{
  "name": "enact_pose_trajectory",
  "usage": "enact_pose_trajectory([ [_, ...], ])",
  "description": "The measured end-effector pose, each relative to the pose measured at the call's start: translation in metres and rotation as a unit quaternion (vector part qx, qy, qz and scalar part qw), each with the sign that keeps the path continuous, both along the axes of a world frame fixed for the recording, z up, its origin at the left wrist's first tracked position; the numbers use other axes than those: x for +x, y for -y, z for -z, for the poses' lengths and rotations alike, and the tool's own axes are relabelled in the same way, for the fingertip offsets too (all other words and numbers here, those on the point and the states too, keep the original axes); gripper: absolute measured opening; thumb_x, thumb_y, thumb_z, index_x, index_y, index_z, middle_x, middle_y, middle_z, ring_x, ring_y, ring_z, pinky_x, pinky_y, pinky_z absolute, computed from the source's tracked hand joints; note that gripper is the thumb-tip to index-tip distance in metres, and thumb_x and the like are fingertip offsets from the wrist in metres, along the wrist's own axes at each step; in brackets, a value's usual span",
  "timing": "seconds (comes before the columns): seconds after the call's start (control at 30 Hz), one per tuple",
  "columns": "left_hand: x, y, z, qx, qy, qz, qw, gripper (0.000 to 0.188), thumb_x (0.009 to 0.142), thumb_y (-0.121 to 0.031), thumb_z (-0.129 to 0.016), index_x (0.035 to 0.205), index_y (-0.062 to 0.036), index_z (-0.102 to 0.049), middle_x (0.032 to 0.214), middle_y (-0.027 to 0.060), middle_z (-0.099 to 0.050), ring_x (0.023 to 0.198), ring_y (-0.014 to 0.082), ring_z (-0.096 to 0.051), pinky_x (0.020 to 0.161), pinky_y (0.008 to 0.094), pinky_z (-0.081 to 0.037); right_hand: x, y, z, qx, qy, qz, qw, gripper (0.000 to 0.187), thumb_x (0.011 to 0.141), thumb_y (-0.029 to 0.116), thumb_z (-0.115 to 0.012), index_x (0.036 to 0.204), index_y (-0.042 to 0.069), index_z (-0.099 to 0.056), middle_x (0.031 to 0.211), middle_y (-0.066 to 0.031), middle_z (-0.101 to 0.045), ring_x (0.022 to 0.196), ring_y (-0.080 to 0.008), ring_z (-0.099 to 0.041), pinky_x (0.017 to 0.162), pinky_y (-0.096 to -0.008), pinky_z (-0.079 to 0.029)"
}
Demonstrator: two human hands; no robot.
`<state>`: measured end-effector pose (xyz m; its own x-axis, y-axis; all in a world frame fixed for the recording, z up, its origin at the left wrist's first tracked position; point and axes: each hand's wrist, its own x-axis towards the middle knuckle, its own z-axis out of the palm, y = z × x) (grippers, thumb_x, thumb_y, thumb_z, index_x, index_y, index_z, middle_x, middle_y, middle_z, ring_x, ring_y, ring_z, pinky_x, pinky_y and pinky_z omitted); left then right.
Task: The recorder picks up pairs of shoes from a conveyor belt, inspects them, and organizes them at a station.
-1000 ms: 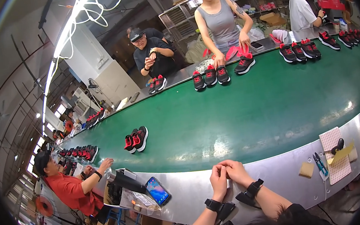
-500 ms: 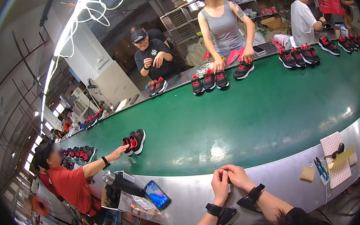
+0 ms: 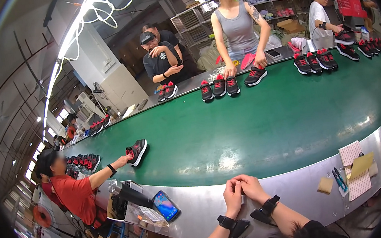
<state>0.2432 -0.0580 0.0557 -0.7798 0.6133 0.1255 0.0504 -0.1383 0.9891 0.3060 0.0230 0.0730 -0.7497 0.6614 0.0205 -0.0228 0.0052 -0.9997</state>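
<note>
Holds left hand (image 3: 232,194) and right hand (image 3: 252,187) together over the metal ledge (image 3: 293,187), handling none of the seemingly assembled shoes (image 3: 219,86) along the green belt (image 3: 192,132).

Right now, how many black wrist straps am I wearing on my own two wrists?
2: one black band-shaped strap wrapped just behind the left hand, and one matching black strap wrapped just behind the right hand. Neither looks hidden.

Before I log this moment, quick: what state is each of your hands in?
Left hand: curled, touching the right hand; any hold cannot be told.
Right hand: curled, touching the left; any hold cannot be told.
</note>
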Motion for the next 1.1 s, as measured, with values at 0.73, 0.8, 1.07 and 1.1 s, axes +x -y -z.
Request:
enact_pose_trajectory([
  [0.73, -0.003, 0.000, -0.002, -0.015, -0.027, -0.008, 1.000, 0.013, 0.093, -0.015, -0.055, 0.090, -0.0019, -0.054, 0.079, 0.0013, -0.057, 0.071, 0.0068, -0.050, 0.061, 0.0228, -0.044, 0.003, -0.001, -0.013, -0.011, 0.010, -0.012, 1.000, 0.027, 0.087, 0.006, -0.046, 0.105, 0.000, -0.066, 0.092, -0.0103, -0.070, 0.081, -0.0153, -0.065, 0.075, -0.0292, -0.052],
  [0.8, 0.000, 0.002, -0.006, -0.025, -0.027, -0.012, 0.999, 0.013, 0.093, -0.015, -0.055, 0.090, -0.0019, -0.054, 0.078, 0.0014, -0.057, 0.070, 0.0067, -0.050, 0.061, 0.0228, -0.044, 0.002, 0.001, -0.009, 0.013, 0.019, -0.006, 1.000, 0.027, 0.087, 0.006, -0.046, 0.105, 0.001, -0.066, 0.092, -0.0099, -0.070, 0.081, -0.0151, -0.065, 0.074, -0.0290, -0.052],
  [1.07, 0.000, 0.005, -0.004, -0.044, -0.044, -0.015, 0.998, 0.014, 0.093, -0.016, -0.055, 0.091, -0.0014, -0.055, 0.077, 0.0025, -0.059, 0.071, 0.0073, -0.051, 0.062, 0.0240, -0.045, 0.002, 0.002, -0.001, 0.011, 0.018, -0.010, 1.000, 0.028, 0.087, 0.005, -0.045, 0.105, 0.001, -0.066, 0.093, -0.0093, -0.070, 0.081, -0.0146, -0.065, 0.074, -0.0285, -0.052],
  [1.1, 0.002, 0.006, -0.004, -0.046, -0.043, -0.017, 0.998, 0.014, 0.093, -0.016, -0.055, 0.091, -0.0014, -0.055, 0.077, 0.0025, -0.059, 0.071, 0.0073, -0.051, 0.062, 0.0240, -0.045, 0.002, 0.002, -0.002, 0.003, 0.019, -0.012, 1.000, 0.028, 0.087, 0.005, -0.045, 0.105, 0.001, -0.066, 0.093, -0.0093, -0.070, 0.082, -0.0146, -0.065, 0.074, -0.0287, -0.052],
])
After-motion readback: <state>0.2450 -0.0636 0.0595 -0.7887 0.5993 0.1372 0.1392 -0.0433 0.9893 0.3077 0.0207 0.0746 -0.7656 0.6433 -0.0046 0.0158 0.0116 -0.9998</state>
